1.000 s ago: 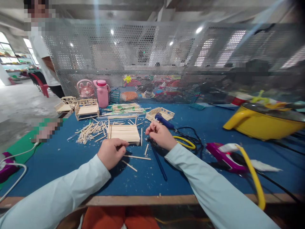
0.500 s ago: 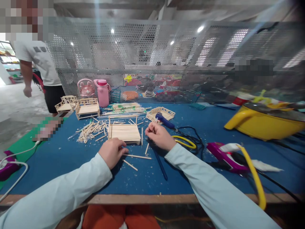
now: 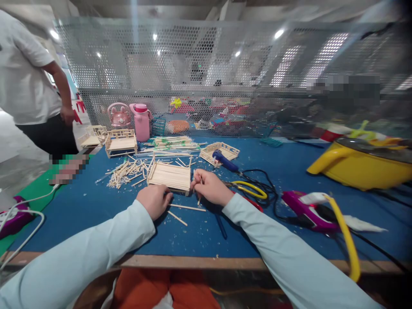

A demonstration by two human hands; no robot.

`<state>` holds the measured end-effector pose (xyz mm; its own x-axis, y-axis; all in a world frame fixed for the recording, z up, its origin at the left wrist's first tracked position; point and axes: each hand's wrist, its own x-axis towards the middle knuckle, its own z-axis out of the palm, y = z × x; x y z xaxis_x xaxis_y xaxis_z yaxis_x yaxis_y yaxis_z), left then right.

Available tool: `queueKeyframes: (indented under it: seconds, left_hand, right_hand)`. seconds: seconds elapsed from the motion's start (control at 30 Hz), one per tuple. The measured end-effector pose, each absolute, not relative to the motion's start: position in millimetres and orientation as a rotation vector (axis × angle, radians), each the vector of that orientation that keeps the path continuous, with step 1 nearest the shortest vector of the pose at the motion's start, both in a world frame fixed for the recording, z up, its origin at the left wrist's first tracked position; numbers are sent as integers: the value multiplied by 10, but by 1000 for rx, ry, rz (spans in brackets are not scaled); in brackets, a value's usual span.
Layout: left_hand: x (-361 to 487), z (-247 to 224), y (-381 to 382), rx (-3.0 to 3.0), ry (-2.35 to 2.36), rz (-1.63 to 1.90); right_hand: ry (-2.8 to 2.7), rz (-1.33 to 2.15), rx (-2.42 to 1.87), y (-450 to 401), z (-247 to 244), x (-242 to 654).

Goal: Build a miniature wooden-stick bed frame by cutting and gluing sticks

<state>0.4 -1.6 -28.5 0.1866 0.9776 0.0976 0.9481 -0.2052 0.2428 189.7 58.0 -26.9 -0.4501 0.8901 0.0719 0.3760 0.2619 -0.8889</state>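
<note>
A small bed-like frame of wooden sticks point(image 3: 169, 175) stands in front of me, slightly tilted. My left hand point(image 3: 153, 201) is closed on its near left corner, the fingertips partly hidden. At the frame's right side my right hand point(image 3: 210, 187) pinches a thin wooden stick point(image 3: 194, 173), mostly covered by the fingers. A longer loose stick point(image 3: 188, 207) and a shorter stick point(image 3: 177, 218) lie on the blue mat just in front. Beyond my right hand rests a blue glue gun point(image 3: 225, 160).
A pile of cut sticks point(image 3: 127, 172) lies left, with finished stick frames point(image 3: 121, 143) behind. To the right are a yellow-handled tool point(image 3: 252, 189), black cables, a purple device point(image 3: 307, 210) and a yellow pan point(image 3: 360, 165). A person point(image 3: 35, 81) stands at far left.
My right hand has come down and left to the stick beside the frame and now pinches it. My left hand has closed on the frame's corner. The person at left is nearer.
</note>
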Motion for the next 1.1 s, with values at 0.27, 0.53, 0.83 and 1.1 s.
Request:
queueKeyframes:
  seconds: [0.27, 0.53, 0.83, 1.1]
  left_hand:
    - [-8, -288, -7, 2308, 1941, 303]
    - [-68, -241, 11, 2319, 1989, 218]
    - [-69, -244, 21, 2234, 1805, 710]
    - [-4, -351, 18, 2109, 1694, 952]
  right_hand:
    - [-2024, 1319, -970, 505, -255, 1912]
    - [-2077, 1198, -889, 496, -172, 1966]
    - [-1975, 1075, -870, 427, -142, 1883]
    - [-1993, 903, -756, 381, -103, 1832]
